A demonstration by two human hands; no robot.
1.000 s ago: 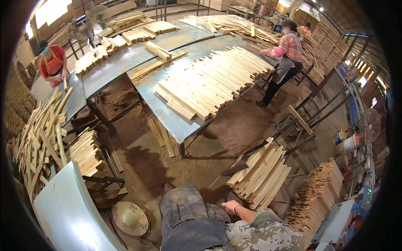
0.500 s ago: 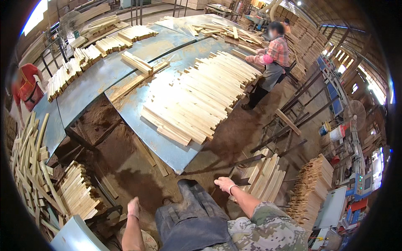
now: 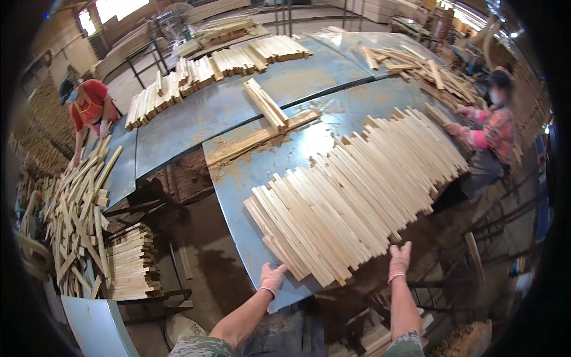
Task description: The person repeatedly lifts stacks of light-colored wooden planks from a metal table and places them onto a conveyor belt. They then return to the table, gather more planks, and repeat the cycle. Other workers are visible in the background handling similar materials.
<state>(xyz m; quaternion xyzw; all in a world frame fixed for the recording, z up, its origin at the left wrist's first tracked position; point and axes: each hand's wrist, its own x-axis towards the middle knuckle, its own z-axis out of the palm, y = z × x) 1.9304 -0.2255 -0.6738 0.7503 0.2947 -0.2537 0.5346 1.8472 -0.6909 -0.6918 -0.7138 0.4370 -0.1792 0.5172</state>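
A broad row of pale wooden strips [image 3: 345, 202] lies side by side on the blue metal table [image 3: 238, 223] in front of me. My left hand [image 3: 272, 278], in a light glove, is at the table's near corner, beside the ends of the shorter strips [image 3: 279, 247]. Its thumb stands apart from the fingers. My right hand [image 3: 399, 260], gloved too, reaches up to the near ends of the row with thumb and fingers apart. I cannot tell whether either hand touches the wood. Neither holds a strip.
Loose sticks [image 3: 77, 226] are heaped at the left, beside a stacked pile [image 3: 135, 262]. A person in red [image 3: 95, 104] stands behind the heap. Another person in a plaid shirt [image 3: 496, 134] is at the table's right end. More strips [image 3: 220, 62] line the far edge.
Both hands have moved forward and up from beside my body to the table's near edge. The view has turned, so the table sits farther right and closer. The person in red now leans over the heap.
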